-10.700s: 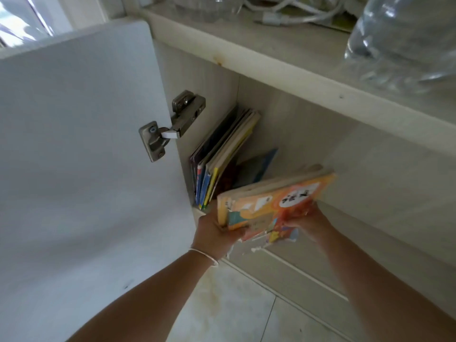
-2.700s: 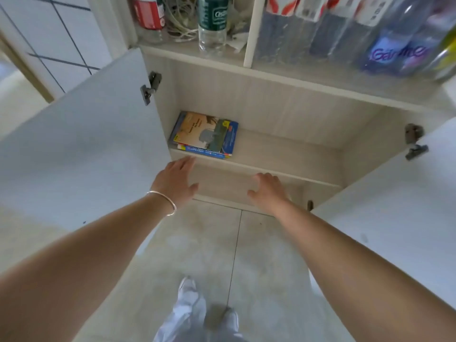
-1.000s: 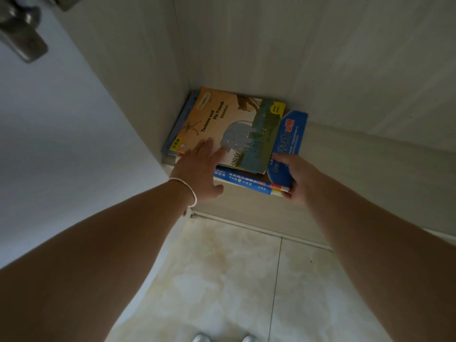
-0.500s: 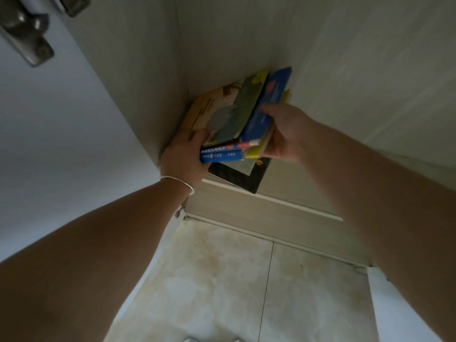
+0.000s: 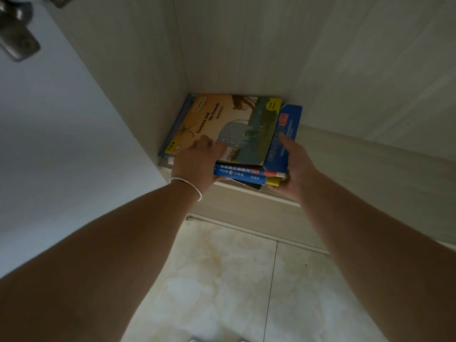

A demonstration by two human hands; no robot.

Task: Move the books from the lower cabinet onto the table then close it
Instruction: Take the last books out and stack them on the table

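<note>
We have both hands on the stack of books [image 5: 237,141]: left hand [image 5: 197,164] with fingers laid on the top cover and thumb tucked under the front edge, pinching the stack at its left front corner; right hand [image 5: 294,164] gripping the right front corner, fingers on the blue book [image 5: 283,134] and the rest curled beneath. The stack lies straight ahead of the fingers, running back into the left rear corner of the lower cabinet [image 5: 246,45], flat on the cabinet floor [image 5: 370,154], front edge overhanging the lip toward us. Both hands equally near, one per front corner, so we judge the next move is a pull straight back toward us and up. Top is a picture book [image 5: 229,122] with an elephant; blue and yellow spines show below. The cabinet holds only this stack as far as we see. Left door [image 5: 61,144] stands open, hinge [image 5: 17,38] at top left. Tiled floor [image 5: 234,280] below.
</note>
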